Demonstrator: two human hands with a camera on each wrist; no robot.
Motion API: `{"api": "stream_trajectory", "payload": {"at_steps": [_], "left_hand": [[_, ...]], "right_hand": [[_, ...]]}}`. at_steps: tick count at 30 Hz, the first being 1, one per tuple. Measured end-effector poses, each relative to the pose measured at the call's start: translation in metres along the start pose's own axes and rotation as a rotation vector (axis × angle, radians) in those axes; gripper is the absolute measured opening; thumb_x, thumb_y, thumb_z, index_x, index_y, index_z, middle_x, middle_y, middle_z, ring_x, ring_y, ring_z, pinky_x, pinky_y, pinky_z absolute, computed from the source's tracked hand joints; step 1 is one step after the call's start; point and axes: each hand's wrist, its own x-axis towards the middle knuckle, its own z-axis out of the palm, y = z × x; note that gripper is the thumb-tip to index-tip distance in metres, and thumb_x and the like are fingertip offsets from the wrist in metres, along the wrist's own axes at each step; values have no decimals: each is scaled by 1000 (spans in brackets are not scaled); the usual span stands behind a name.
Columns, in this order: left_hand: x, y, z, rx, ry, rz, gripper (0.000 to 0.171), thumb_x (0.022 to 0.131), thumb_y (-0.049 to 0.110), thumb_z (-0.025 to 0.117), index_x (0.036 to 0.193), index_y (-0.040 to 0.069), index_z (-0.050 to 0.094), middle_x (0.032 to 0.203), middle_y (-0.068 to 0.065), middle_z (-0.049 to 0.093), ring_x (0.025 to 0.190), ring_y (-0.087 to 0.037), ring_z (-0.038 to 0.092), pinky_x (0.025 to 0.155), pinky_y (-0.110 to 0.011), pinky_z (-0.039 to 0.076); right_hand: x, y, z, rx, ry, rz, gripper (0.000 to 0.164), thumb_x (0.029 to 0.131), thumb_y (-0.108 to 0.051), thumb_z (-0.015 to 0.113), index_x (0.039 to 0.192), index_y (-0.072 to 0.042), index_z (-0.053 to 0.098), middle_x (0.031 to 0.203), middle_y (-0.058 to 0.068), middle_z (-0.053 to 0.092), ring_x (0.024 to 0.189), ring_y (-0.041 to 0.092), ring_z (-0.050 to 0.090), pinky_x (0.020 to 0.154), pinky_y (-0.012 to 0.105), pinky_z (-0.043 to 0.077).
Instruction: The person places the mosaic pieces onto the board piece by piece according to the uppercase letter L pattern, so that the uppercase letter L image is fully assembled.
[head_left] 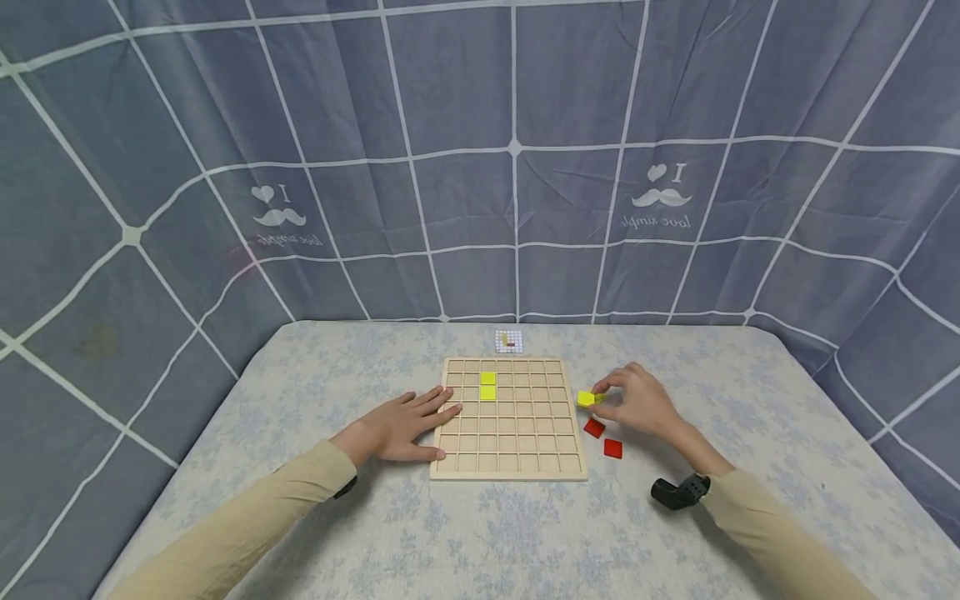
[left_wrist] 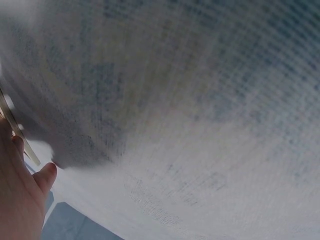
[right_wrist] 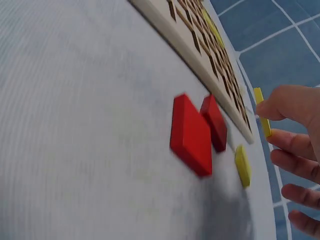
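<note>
A wooden grid board [head_left: 517,421] lies on the table, with two yellow square tiles [head_left: 488,386] set one above the other in its upper part. My left hand [head_left: 405,427] rests at the board's left edge, fingers spread over the rim. To the right of the board, my right hand [head_left: 637,402] pinches a yellow tile [right_wrist: 262,113] between thumb and index finger, raised off the cloth. Another yellow tile [right_wrist: 243,166] lies on the table beneath it. Two red tiles [right_wrist: 192,136] lie nearby, close to the board's right side. The left wrist view shows only part of the left hand [left_wrist: 22,187].
A small printed grid card [head_left: 509,341] with coloured squares lies just beyond the board. Pale patterned cloth covers the table [head_left: 360,358]. A blue-grey curtain [head_left: 465,200] with white lines hangs behind and at both sides.
</note>
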Motion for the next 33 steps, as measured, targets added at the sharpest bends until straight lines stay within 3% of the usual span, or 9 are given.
{"api": "stream_trajectory", "payload": {"at_steps": [13, 24, 30, 33], "left_hand": [[0, 2, -3, 6, 2, -2, 76, 95, 65, 37, 156, 26, 14, 164, -4, 6, 151, -23, 6, 118, -52, 20], [2, 2, -6, -4, -8, -11, 77, 94, 66, 37, 156, 28, 13, 164, -3, 4, 151, -22, 6, 119, -51, 20], [4, 2, -6, 10, -24, -19, 77, 94, 67, 35, 156, 28, 11, 164, -2, 2, 151, -22, 5, 119, -51, 20], [5, 2, -7, 9, -21, -19, 77, 94, 67, 35, 156, 27, 12, 164, -3, 3, 151, -23, 7, 118, -51, 21]], "right_hand": [[25, -40, 16, 68, -2, -99, 22, 73, -32, 81, 87, -17, 76, 85, -3, 70, 83, 17, 55, 70, 35, 49], [47, -72, 32, 75, -81, -68, 22, 73, -35, 81, 86, -18, 77, 84, -4, 71, 83, 15, 55, 70, 31, 46], [59, -84, 44, 95, -107, -120, 23, 73, -36, 80, 88, -19, 78, 87, -5, 72, 85, 17, 59, 81, 38, 50], [63, -90, 48, 94, -120, -143, 23, 73, -37, 80, 88, -19, 78, 88, -6, 72, 83, 15, 58, 76, 35, 49]]}}
